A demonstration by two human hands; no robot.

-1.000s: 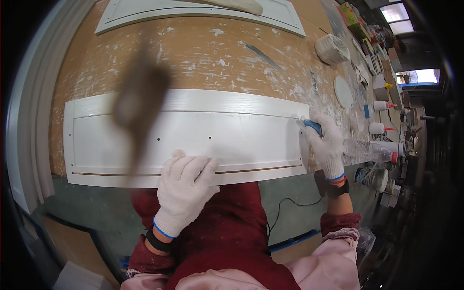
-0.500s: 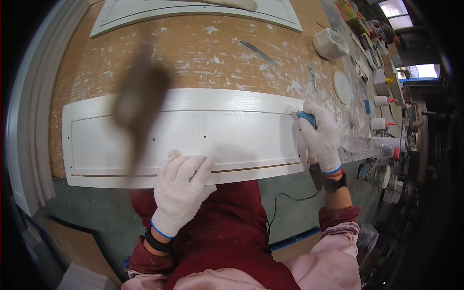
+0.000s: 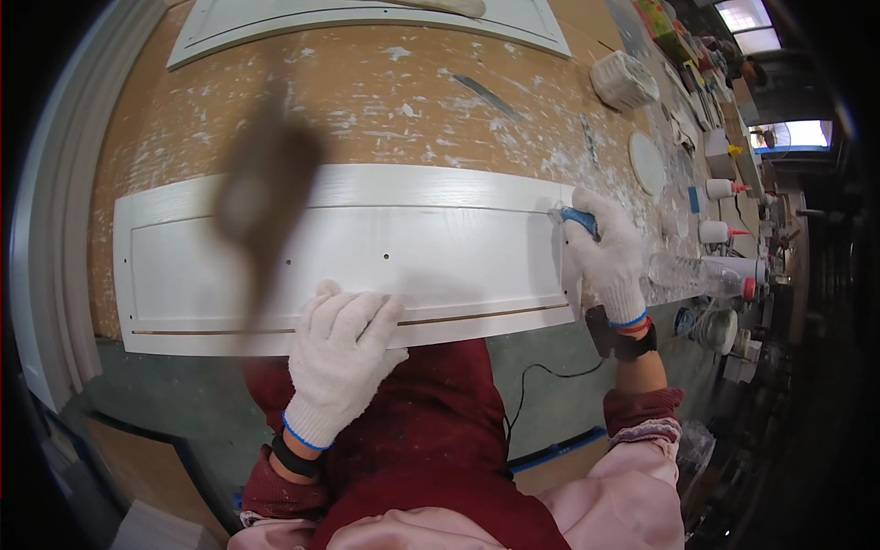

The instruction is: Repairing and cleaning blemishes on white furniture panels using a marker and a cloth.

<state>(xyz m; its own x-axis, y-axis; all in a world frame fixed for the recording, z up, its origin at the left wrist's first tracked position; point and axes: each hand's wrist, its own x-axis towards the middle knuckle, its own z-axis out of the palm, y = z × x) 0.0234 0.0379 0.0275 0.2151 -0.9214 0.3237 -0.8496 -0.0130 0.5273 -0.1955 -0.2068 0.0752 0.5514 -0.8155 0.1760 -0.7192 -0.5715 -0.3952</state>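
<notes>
Far L of my fingers, pale grooved moulding (image 3: 62,220) runs along the side of the workbench (image 3: 376,115); next comes the white panel door (image 3: 477,243), lying flat right under both hands. It's white all over what I can see, w/ recessed centre, holes and the brown slot by the near edge already there, so I'd judge shaping & coating done; the spot in hand is the R end, and how much of the rest has been gone over I can't tell. A dark blurred object (image 3: 269,188) blocks part of the door's L half. My L hand (image 3: 341,357) is empty, fingers loosely bent on the near edge, approx. mid-length. Well beyond those fingers lies a 2nd white panel (image 3: 275,26), neither hand on it; between the two, a grey metal strip (image 3: 486,96). My R hand (image 3: 609,249) is closed round a small blue tool (image 3: 578,218) at the door's far R corner; exact type unclear, glove hides most. Beyond my R fingers, a white tub (image 3: 625,82), contents not visible; closer, a round white disc (image 3: 647,165), poss. a lid. R of the fingers, a squeeze bottle w/ red nozzle (image 3: 718,189) plus another like it, opaque, fill unknown; nearest, a clear plastic bottle (image 3: 692,273), red cap on, lying down, no liquid I can make out.
</notes>
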